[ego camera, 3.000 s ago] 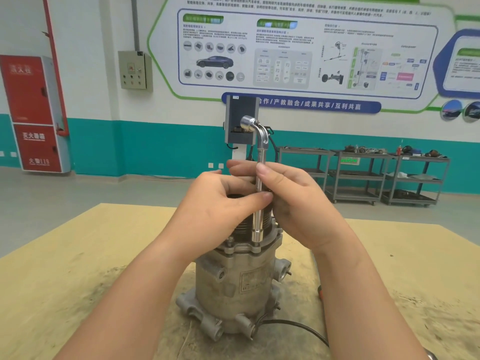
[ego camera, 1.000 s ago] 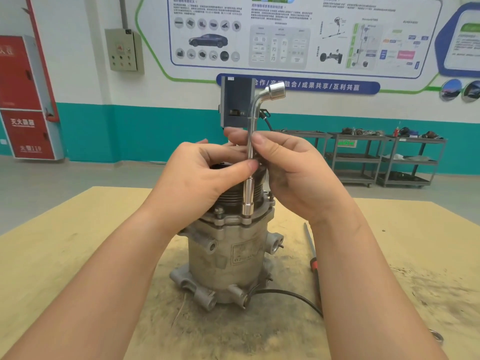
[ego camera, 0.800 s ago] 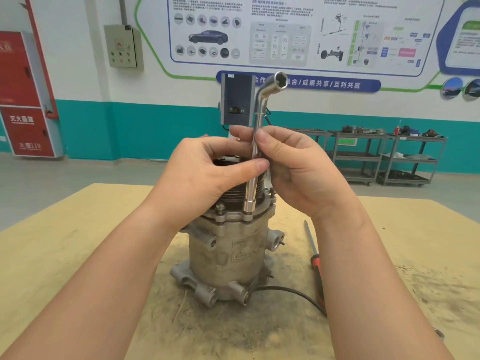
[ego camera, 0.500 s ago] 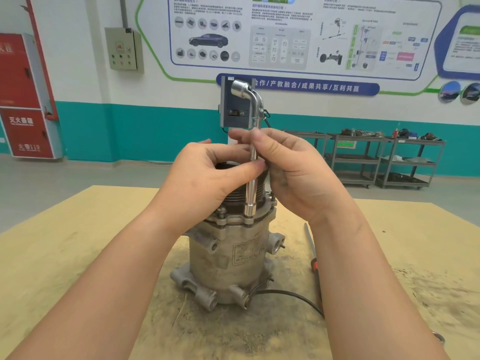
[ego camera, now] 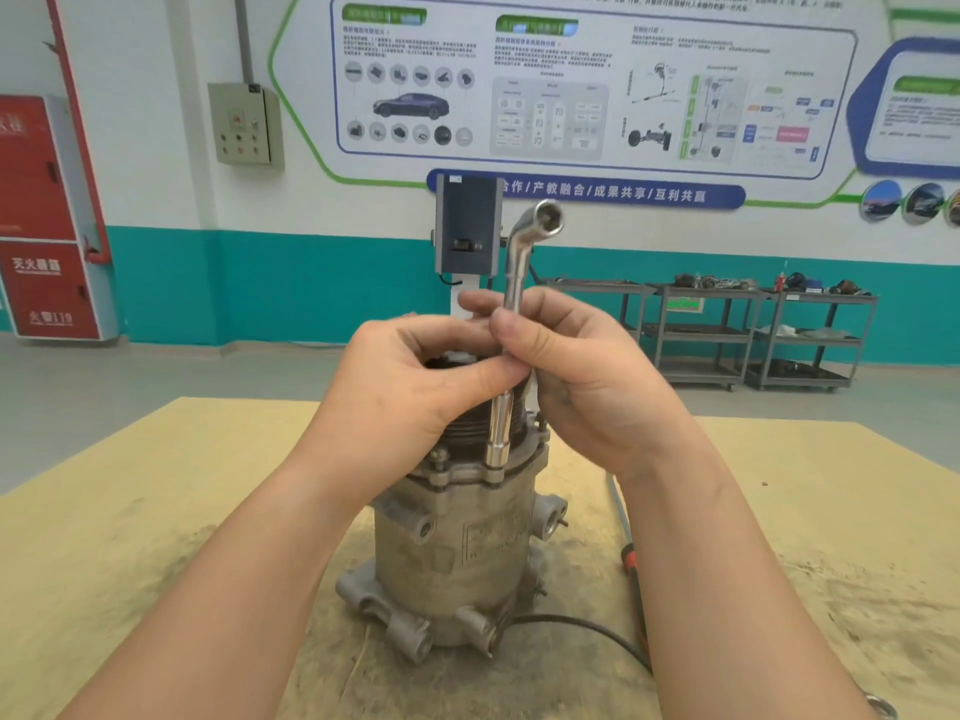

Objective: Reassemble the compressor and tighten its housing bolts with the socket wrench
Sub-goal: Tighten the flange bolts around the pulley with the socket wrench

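Workshop worktop (ego camera: 156,511); compressor (ego camera: 457,537) stands upright; left hand (ego camera: 415,387) and right hand (ego camera: 587,376) both pinch the socket wrench (ego camera: 511,304), keeping it vertical on a housing bolt (ego camera: 493,467).

Silver wrench (ego camera: 511,324), grey compressor (ego camera: 457,543), tan table (ego camera: 130,511).

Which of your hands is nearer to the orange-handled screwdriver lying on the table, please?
Right. The right hand pinches the socket wrench above the compressor, on the side of the screwdriver; the left hand grips the wrench from the far side.
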